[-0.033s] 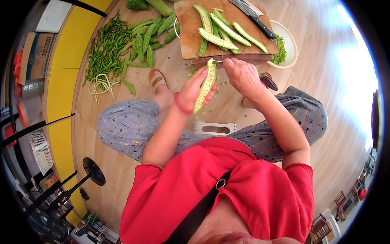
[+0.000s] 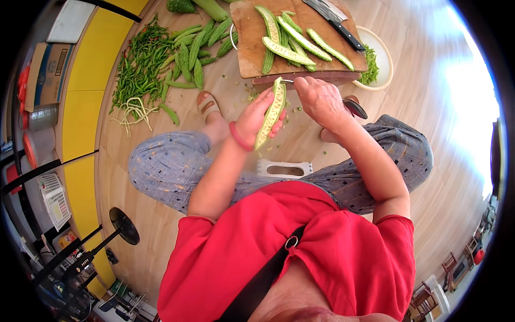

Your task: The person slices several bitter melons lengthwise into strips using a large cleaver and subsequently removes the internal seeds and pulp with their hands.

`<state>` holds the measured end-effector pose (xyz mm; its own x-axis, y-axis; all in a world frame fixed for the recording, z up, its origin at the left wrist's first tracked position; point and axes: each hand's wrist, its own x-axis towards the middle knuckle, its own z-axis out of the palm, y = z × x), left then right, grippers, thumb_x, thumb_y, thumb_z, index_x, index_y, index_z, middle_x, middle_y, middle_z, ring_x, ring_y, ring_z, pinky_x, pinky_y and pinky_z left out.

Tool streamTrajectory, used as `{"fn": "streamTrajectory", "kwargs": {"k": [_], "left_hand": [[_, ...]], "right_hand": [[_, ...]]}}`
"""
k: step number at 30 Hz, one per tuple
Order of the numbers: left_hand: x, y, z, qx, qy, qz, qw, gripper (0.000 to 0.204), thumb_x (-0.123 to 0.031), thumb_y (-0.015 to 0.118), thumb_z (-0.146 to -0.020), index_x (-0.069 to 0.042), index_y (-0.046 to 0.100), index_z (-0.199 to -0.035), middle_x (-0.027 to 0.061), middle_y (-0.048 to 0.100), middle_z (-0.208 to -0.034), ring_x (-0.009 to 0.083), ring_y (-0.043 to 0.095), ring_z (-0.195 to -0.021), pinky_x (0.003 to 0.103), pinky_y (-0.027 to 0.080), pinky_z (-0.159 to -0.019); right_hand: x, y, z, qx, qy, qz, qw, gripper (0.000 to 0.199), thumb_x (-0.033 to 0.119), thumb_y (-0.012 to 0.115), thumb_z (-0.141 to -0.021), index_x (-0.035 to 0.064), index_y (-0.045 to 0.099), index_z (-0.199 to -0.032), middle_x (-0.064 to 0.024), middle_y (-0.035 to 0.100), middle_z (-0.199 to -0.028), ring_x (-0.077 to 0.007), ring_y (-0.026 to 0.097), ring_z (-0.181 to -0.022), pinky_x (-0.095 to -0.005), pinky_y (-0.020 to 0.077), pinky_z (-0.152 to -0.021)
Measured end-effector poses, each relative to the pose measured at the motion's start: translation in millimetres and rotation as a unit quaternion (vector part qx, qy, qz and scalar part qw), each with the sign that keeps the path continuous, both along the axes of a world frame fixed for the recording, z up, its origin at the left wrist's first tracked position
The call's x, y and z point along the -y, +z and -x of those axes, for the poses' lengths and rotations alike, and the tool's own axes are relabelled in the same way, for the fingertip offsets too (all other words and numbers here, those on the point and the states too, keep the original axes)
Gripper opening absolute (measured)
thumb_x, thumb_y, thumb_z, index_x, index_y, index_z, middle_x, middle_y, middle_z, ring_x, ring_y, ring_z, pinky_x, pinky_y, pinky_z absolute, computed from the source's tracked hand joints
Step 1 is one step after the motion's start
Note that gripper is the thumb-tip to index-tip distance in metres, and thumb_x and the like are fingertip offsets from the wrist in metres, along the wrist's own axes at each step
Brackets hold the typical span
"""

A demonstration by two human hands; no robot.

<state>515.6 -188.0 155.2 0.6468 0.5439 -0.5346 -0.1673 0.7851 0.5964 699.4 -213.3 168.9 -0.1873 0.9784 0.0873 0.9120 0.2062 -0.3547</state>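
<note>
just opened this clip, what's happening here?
A person sits on a wooden floor, prepping bitter gourds. The left hand holds a halved gourd cut side up; the right hand works a small metal tool at its top end, apparently scraping out the core. Several finished halves lie on the cutting board beside a cleaver. Whole gourds and green chillies lie on the floor to the left; a white bowl with green scraps sits at the right.

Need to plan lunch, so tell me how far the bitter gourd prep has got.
Done: several halved gourds lie on the cutting board. In hand: the left hand holds a gourd half cut side up while the right hand works a small metal tool at its top end. Left: whole gourds wait on the floor.
</note>
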Motion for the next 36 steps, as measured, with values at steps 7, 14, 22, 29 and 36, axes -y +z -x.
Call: {"fn": "streamTrajectory", "kwargs": {"k": [7, 14, 22, 29, 36], "left_hand": [[-1, 6, 5, -0.036, -0.029, -0.019, 0.999, 0.021, -0.029, 0.034, -0.095, -0.013, 0.044, -0.105, 0.0057, 0.052, -0.068, 0.0108, 0.045, -0.039, 0.023, 0.036, -0.032], [11, -6, 4, -0.09, 0.029, -0.028, 0.995, 0.025, -0.029, 0.036, -0.095, -0.012, 0.045, -0.11, 0.0054, 0.051, -0.065, 0.011, 0.044, -0.038, 0.024, 0.035, -0.03], [0, -7, 13, -0.053, -0.044, 0.05, 0.996, 0.035, -0.035, 0.034, -0.094, -0.004, 0.048, -0.087, 0.0069, 0.049, -0.061, 0.0136, 0.041, -0.035, 0.027, 0.034, -0.031], [-9, -13, 20, 0.007, -0.123, 0.141, 0.982, 0.044, -0.038, 0.033, -0.094, -0.002, 0.049, -0.076, 0.0069, 0.049, -0.056, 0.014, 0.039, -0.033, 0.028, 0.033, -0.031], [-4, -11, 16, -0.027, -0.066, 0.036, 0.997, 0.039, -0.037, 0.035, -0.094, -0.002, 0.05, -0.084, 0.0069, 0.051, -0.058, 0.0135, 0.042, -0.035, 0.026, 0.033, -0.03]], "right_hand": [[2, 4, 7, 0.038, 0.038, 0.038, 0.998, 0.007, 0.008, 0.047, -0.076, 0.0022, 0.049, -0.08, -0.0172, 0.058, -0.072, -0.0327, 0.061, -0.068, -0.0411, 0.0485, -0.058], [14, -11, 15, 0.009, 0.043, 0.066, 0.997, 0.005, 0.008, 0.047, -0.077, 0.003, 0.045, -0.079, -0.0179, 0.056, -0.066, -0.0354, 0.058, -0.058, -0.0437, 0.0465, -0.052], [20, -13, 15, 0.015, 0.07, 0.049, 0.996, 0.005, 0.007, 0.048, -0.076, 0.0033, 0.046, -0.078, -0.0166, 0.055, -0.065, -0.0345, 0.058, -0.056, -0.0429, 0.0467, -0.051], [20, -21, 6, -0.007, 0.141, 0.006, 0.99, 0.006, 0.007, 0.049, -0.074, 0.0034, 0.047, -0.078, -0.0157, 0.056, -0.061, -0.0321, 0.059, -0.055, -0.0416, 0.0475, -0.049], [16, -7, 5, -0.052, 0.101, 0.007, 0.993, 0.004, 0.008, 0.049, -0.075, 0.0048, 0.048, -0.076, -0.0137, 0.055, -0.062, -0.0311, 0.059, -0.059, -0.0419, 0.0464, -0.052]]}}
